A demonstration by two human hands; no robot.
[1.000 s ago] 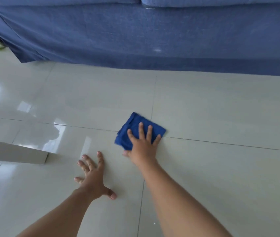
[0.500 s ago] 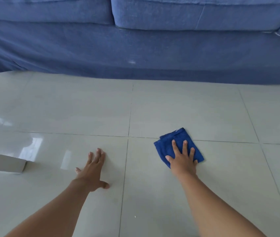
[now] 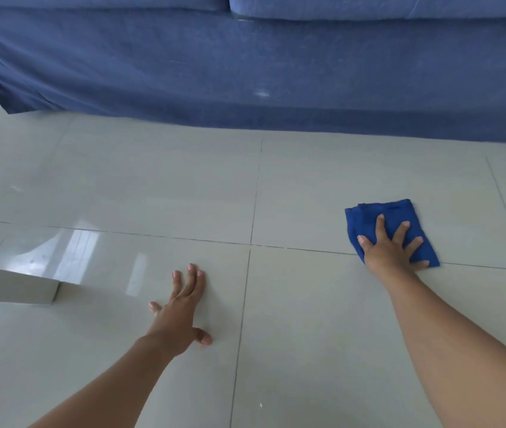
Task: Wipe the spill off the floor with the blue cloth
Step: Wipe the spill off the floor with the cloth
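The folded dark-blue terry cloth [image 3: 390,223] lies flat on the glossy pale-grey tiled floor [image 3: 159,193], toward three o'clock from the middle of the view, with its near edge across a grout line. The right hand [image 3: 392,247] presses down on it, palm flat, fingers spread and pointing toward twelve o'clock; it is not curled around the cloth, only laid on top. The thumb reaches toward the cloth's nine o'clock edge and the little finger lies by its lower corner at four o'clock. The right forearm runs from the hand out to the five o'clock corner of the view.

The left hand [image 3: 183,304] rests flat on a bare tile, well apart from the cloth, at about seven o'clock from the middle. It is released and holds nothing, fingers together and pointing to twelve o'clock, thumb stuck out toward three o'clock.

No wet patch can be told apart from the window glare on the tiles at nine o'clock.

A blue fabric sofa [image 3: 276,66] fills the twelve o'clock band, its skirt hanging down to the floor. A pale-grey slab-like edge [image 3: 10,287], perhaps of furniture, enters from nine o'clock.
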